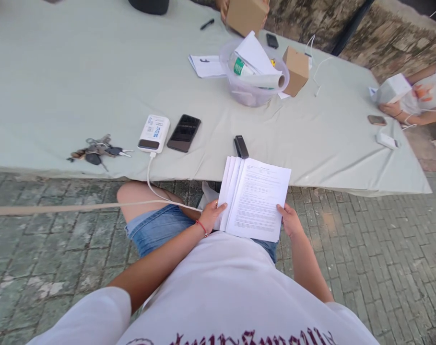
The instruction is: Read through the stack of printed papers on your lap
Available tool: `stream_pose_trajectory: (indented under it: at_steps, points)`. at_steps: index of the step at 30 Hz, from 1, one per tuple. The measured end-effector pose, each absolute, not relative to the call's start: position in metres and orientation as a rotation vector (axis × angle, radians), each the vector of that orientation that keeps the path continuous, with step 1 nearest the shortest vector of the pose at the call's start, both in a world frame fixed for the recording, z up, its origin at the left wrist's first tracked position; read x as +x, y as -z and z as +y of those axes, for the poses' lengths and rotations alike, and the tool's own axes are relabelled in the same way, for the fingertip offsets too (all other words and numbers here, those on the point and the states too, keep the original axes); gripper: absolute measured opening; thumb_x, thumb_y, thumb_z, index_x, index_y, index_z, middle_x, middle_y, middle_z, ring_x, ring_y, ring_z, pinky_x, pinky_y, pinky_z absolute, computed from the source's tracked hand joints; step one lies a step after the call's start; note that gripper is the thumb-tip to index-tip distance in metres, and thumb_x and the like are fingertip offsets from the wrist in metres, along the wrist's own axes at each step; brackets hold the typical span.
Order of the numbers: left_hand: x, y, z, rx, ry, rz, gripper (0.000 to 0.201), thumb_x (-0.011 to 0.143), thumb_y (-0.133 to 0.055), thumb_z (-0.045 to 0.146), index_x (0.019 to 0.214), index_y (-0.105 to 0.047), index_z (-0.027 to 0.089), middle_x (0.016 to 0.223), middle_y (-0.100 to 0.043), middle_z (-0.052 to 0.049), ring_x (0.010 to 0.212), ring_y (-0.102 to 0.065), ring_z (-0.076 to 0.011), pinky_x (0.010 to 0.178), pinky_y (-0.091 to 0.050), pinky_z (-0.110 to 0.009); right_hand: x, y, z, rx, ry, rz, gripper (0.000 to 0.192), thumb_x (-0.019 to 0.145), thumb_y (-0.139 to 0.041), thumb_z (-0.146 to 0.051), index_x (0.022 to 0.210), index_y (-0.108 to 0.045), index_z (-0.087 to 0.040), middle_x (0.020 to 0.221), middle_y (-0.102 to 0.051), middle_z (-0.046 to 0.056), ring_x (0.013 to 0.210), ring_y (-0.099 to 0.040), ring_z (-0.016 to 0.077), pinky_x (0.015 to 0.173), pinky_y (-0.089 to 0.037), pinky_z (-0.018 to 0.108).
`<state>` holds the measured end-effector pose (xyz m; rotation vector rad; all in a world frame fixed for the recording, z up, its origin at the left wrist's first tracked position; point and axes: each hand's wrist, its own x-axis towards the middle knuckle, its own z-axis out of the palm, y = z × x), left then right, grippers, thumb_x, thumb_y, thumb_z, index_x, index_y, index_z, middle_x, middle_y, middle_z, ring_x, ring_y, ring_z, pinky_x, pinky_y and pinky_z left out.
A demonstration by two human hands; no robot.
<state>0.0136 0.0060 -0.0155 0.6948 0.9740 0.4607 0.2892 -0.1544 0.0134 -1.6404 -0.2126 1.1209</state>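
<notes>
Head camera: I see the printed sheets (259, 199) held between the left hand (212, 214) and the right hand (289, 221). The left grip is narrow, pinching the fanned left edge with the thumb on top; the right grip pinches the opposite edge likewise. From here, their far end overlaps the near edge of the counter (77, 86), just beside a black stapler (241, 146). Farther left lies a dark phone (184, 132).

Nothing reads clearly — papers (259, 201) too finely printed, shirt lettering (252, 338) cut off.
</notes>
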Motion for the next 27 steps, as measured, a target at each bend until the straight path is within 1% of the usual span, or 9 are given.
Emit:
stream_pose_trajectory:
  at_steps: [3, 8, 13, 15, 17, 20, 23, 27]
  points:
    - [0.014, 0.012, 0.007, 0.659, -0.463, 0.983, 0.064, 0.054, -0.096, 0.051, 0.099, -0.075, 0.012, 0.101, -0.08, -0.013, 0.1, -0.072, -0.0326, 0.097, -0.052, -0.048, 0.3, -0.019, -0.157, -1.668, -1.065, -0.194, 0.049, 0.065, -0.09, -0.053, 0.101, -0.078, -0.022, 0.101, -0.081, 0.006, 0.093, -0.076, 0.0293, 0.091, -0.061, 0.046]
    - [0.014, 0.009, 0.005, 0.528, -0.472, 0.901, 0.059, 0.061, -0.094, 0.048, 0.103, -0.073, 0.014, 0.103, -0.08, -0.012, 0.103, -0.073, -0.0323, 0.098, -0.053, -0.047, 0.313, -0.02, -0.16, -1.7, -1.03, -0.218, 0.046, 0.065, -0.09, -0.051, 0.1, -0.079, -0.023, 0.097, -0.082, 0.004, 0.087, -0.076, 0.0271, 0.087, -0.062, 0.044]
    - [0.014, 0.003, 0.004, 0.429, -0.403, 0.797, 0.058, 0.069, -0.09, 0.048, 0.114, -0.069, 0.018, 0.117, -0.078, -0.012, 0.113, -0.072, -0.0317, 0.101, -0.054, -0.047, 0.308, -0.018, -0.159, -1.718, -1.018, -0.287, 0.045, 0.068, -0.087, -0.049, 0.105, -0.078, -0.025, 0.103, -0.081, 0.003, 0.093, -0.075, 0.0271, 0.091, -0.059, 0.044]
    - [0.013, 0.002, 0.004, 0.413, -0.384, 0.788, 0.059, 0.07, -0.089, 0.048, 0.118, -0.068, 0.019, 0.122, -0.076, -0.011, 0.115, -0.071, -0.0309, 0.102, -0.054, -0.046, 0.304, -0.019, -0.158, -1.721, -1.024, -0.309, 0.045, 0.071, -0.085, -0.049, 0.108, -0.077, -0.025, 0.107, -0.081, 0.003, 0.097, -0.075, 0.0275, 0.093, -0.058, 0.044]
    - [0.013, 0.003, 0.004, 0.41, -0.364, 0.785, 0.062, 0.069, -0.091, 0.046, 0.12, -0.069, 0.019, 0.123, -0.076, -0.012, 0.114, -0.071, -0.031, 0.102, -0.054, -0.045, 0.3, -0.021, -0.156, -1.72, -1.044, -0.331, 0.046, 0.073, -0.084, -0.05, 0.11, -0.076, -0.025, 0.109, -0.08, 0.003, 0.098, -0.074, 0.0276, 0.095, -0.058, 0.045]
    - [0.012, 0.007, 0.005, 0.437, -0.316, 0.802, 0.062, 0.063, -0.094, 0.045, 0.112, -0.074, 0.014, 0.113, -0.079, -0.015, 0.109, -0.073, -0.033, 0.1, -0.054, -0.046, 0.295, -0.023, -0.153, -1.715, -1.069, -0.347, 0.046, 0.073, -0.083, -0.051, 0.11, -0.075, -0.025, 0.108, -0.08, 0.003, 0.097, -0.074, 0.0272, 0.093, -0.058, 0.044]
    - [0.011, 0.013, 0.004, 0.47, -0.296, 0.838, 0.06, 0.059, -0.096, 0.045, 0.104, -0.076, 0.011, 0.103, -0.08, -0.015, 0.102, -0.075, -0.0338, 0.099, -0.054, -0.047, 0.295, -0.024, -0.148, -1.733, -1.019, -0.335, 0.048, 0.072, -0.084, -0.054, 0.108, -0.073, -0.024, 0.105, -0.079, 0.004, 0.093, -0.073, 0.0258, 0.086, -0.058, 0.041]
    - [0.012, 0.015, 0.003, 0.476, -0.321, 0.843, 0.062, 0.054, -0.098, 0.041, 0.104, -0.076, 0.012, 0.103, -0.081, -0.015, 0.101, -0.075, -0.034, 0.1, -0.054, -0.049, 0.298, -0.024, -0.143, -1.779, -0.892, -0.298, 0.052, 0.064, -0.089, -0.054, 0.101, -0.069, -0.024, 0.096, -0.078, 0.002, 0.084, -0.07, 0.0218, 0.076, -0.056, 0.036]
